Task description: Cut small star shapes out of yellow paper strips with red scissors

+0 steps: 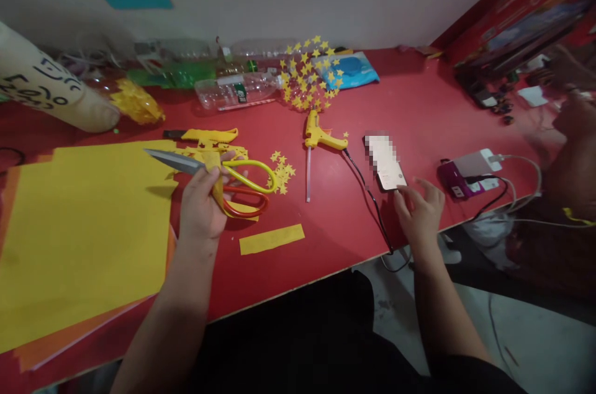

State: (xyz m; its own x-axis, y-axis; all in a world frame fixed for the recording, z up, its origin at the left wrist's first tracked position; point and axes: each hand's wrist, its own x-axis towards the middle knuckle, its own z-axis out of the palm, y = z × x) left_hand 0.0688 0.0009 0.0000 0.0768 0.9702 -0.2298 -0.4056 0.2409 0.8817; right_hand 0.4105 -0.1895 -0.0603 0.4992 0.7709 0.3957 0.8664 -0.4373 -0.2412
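Note:
My left hand (203, 200) is closed round a pair of scissors (179, 161) with one yellow and one red handle loop, blades pointing left. The same hand pinches a folded yellow paper strip (215, 180) against them. My right hand (421, 211) has its fingers apart, curved at the lower edge of a phone (385, 161) with a lit screen; whether they touch it I cannot tell. Small yellow paper stars (282, 172) lie in a loose pile right of the scissors. Nearer me is a flat yellow paper strip (271, 239).
A yellow glue gun (321, 133) with a black cord lies mid-table. Behind are clear plastic bottles (239, 91) and a star-covered clear piece (310, 74). Yellow paper sheets (88, 239) and a box cutter (209, 134) lie left; a purple power adapter (454, 180) is right.

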